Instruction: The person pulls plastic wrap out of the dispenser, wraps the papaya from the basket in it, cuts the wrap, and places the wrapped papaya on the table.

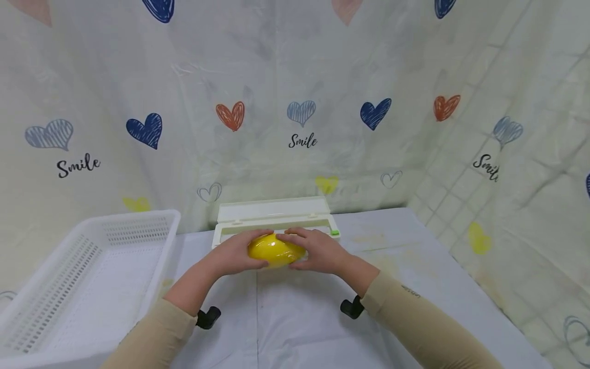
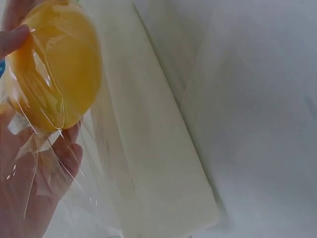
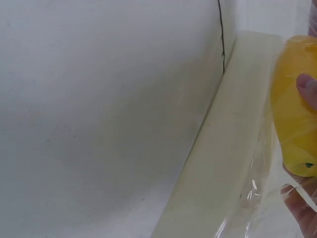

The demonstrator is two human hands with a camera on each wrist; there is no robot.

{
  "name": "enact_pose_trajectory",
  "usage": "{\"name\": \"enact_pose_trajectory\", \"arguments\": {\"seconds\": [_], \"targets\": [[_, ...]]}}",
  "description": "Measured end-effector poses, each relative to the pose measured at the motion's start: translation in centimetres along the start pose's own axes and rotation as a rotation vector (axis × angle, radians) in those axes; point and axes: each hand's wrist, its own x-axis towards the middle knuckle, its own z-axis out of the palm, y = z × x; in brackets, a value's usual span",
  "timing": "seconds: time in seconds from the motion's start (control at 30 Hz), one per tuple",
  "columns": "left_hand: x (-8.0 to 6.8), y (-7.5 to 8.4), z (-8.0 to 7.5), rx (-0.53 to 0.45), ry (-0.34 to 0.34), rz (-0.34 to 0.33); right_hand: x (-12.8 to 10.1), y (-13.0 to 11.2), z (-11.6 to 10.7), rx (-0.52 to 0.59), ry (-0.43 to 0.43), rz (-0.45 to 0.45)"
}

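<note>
Where curtain (image 1: pixel 295 77) reads "Smile", both hands grip yellow fruit (image 1: pixel 275 250).

A pale cloth-covered surface (image 1: pixel 415 266) carries a white basket (image 1: pixel 92 266) at the left and a white film dispenser (image 1: pixel 274 218) near the back wall.

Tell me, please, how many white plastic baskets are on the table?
1. The white basket stands at the table's left side, left of the left hand, apart from the yellow fruit both hands hold. Anything outside the head view stays unseen.
</note>
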Motion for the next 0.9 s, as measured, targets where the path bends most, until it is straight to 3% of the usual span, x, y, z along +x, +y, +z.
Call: {"name": "enact_pose_trajectory", "arguments": {"seconds": [0.13,0.27,0.43,0.6,0.7,0.9], "targets": [[-0.1,-0.2,-0.2,-0.031,-0.002,-0.022,0.4,0.0,-0.2,0.026,-0.020,0.011],[-0.5,-0.3,-0.8,0.009,0.036,-0.031,0.7,0.1,-0.4,0.051,-0.042,0.045],[-1.4,-0.1,-1.4,0.136,0.103,-0.014,1.1,0.2,-0.4,0.077,-0.076,0.102],[-1.8,0.3,-1.1,0.290,0.112,0.085,1.3,0.2,-0.8,0.141,-0.097,0.170],[-1.8,0.2,-0.7,0.355,0.117,0.106,1.4,0.3,-0.9,0.171,-0.098,0.182],[-1.4,-0.4,-0.6,0.301,0.125,0.097,1.4,0.6,-1.0,0.176,-0.096,0.193]]}}
